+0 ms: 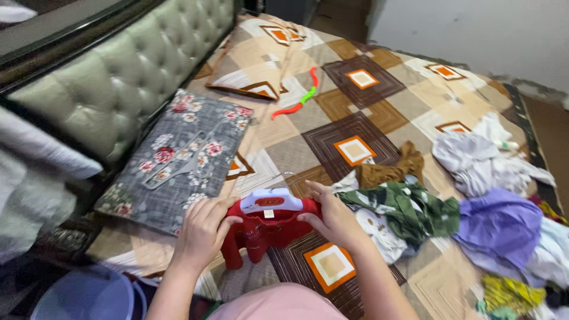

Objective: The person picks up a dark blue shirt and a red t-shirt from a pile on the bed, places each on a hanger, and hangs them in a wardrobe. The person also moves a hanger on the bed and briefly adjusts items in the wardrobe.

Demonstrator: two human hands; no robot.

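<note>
While my left hand [201,228] and right hand [335,219] grip the small red garment [267,231] on its white hanger [267,198], I judge the clothes pile [474,213] remains unsorted.

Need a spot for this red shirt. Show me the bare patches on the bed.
Bare bedspread lies between the pillow, the orange-green hanger and the clothes pile. The right side is crowded with clothes; a grey floral garment fills the left.
</note>
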